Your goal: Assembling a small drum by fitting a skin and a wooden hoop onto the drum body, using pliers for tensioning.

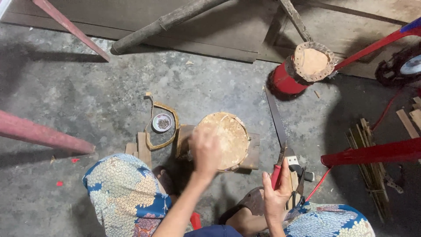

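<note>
Drum [228,138], small and round with a pale hide stretched over its top, sits on a low wooden block [253,153] on the grey concrete floor [87,96], just in front of the person's knees. The left hand [205,151] rests on the near edge of the hide, fingers curled down over the rim, pressing or gripping it; how tightly cannot be told from above. The right hand [276,186] is closed around the red handle of a tool [277,173] to the right of the drum, thumb and fingers wrapped about it, beside a long flat saw blade [275,116] that lies on the floor pointing away from the person. To the left of the drum a bent wooden hoop [169,127] lies flat, and inside it stands a little white dish of small dark nails [162,123]. Farther off, to the upper right, a second drum with a red body [302,68] and an untrimmed hide stands near the wooden wall. A bundle of thin bamboo strips [368,162] lies at the right, partly under a red bar [372,152]. The person's patterned blue trousers [123,193] fill the lower edge.
</note>
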